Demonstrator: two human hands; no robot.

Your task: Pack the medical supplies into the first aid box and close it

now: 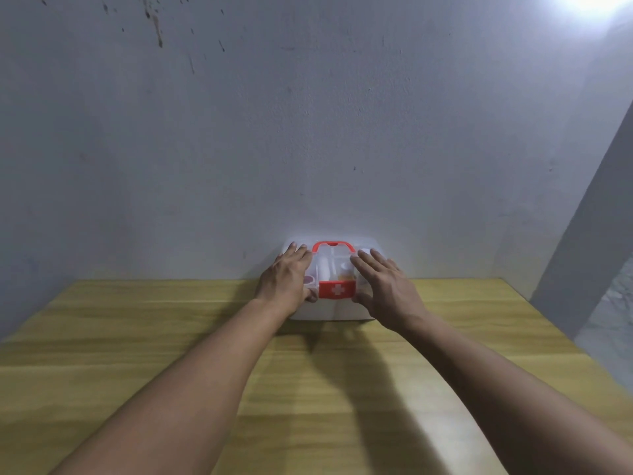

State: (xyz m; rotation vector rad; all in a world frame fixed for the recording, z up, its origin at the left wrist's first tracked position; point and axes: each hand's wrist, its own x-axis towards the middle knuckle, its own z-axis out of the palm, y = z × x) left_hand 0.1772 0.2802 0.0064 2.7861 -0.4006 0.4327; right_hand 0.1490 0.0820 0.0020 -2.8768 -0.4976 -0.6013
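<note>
A white first aid box (pixel 334 311) stands at the far edge of the wooden table, against the wall. Its clear lid is down, with a red handle (pixel 333 245) on top and a red latch with a white cross (pixel 337 290) at the front. Through the lid I make out white rolls and a small orange item. My left hand (pixel 287 281) lies flat on the lid's left side, thumb at the front edge. My right hand (pixel 385 286) lies flat on the right side, fingers spread, thumb beside the latch.
The wooden table (pixel 171 337) stretches toward me under both forearms. A grey-white wall (pixel 308 132) rises right behind the box. A wall corner and a patch of floor (pixel 613 323) show at the right.
</note>
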